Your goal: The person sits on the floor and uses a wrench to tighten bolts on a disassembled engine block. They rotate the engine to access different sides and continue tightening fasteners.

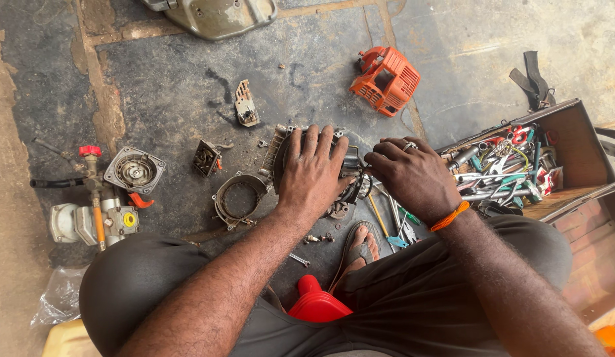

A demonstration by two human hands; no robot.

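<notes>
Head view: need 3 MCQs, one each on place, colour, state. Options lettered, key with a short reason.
1. Where does the open toolbox sit relative to the person?
A. On the person's right
B. On the person's left
C. Behind the orange cover

2. What colour is the plastic engine cover lying on the floor beyond the hands?
A. Blue
B. Orange
C. White

3. What is the left hand doing?
A. Hanging in the air above the floor
B. Holding a hammer
C. Pressing flat on the small engine

Answers:
1 A: the box full of tools lies at the right edge, past the right hand.
2 B: the ribbed cover is plainly orange.
3 C: the palm and spread fingers lie on top of the engine, while the right hand pinches at its side.
</notes>
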